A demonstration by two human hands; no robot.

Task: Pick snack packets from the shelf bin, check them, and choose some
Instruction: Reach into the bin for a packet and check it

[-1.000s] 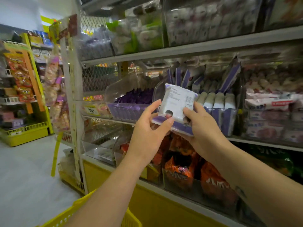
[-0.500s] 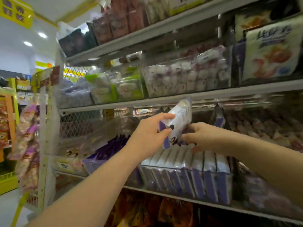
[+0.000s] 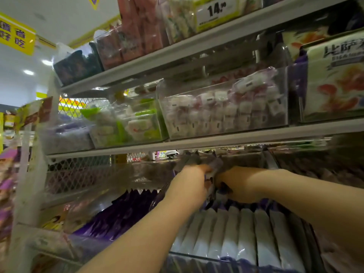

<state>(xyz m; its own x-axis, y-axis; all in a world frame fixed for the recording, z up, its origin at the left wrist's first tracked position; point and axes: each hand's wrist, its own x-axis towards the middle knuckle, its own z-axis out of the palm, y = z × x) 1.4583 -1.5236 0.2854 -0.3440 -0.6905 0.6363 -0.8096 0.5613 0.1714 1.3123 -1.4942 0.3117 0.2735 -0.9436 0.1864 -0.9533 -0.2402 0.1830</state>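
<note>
Above bin (image 3: 197,262), left hand (image 3: 190,187), right hand (image 3: 243,184) hide packet (image 3: 214,172).

Glossy plastic snack packets (image 3: 244,235) fill a clear plastic bin (image 3: 222,107) on matt metal shelving (image 3: 216,141).

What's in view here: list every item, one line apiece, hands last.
held packet: one, purple and white, between the hands over the lower bin
white packets: full row, white with purple, upright in lower bin
purple packets: many, dark purple, left of the white packets
small packets: many, white and pink, middle shelf
green packets: several, green and white, left of those
large pack: one, white with red-orange picture, middle shelf right
red packets: several, red, top shelf
price tag: one, yellow and white, top shelf
sign: one, yellow, upper left
left hand: one, grips held packet
right hand: one, beside held packet, grip blurred
</note>
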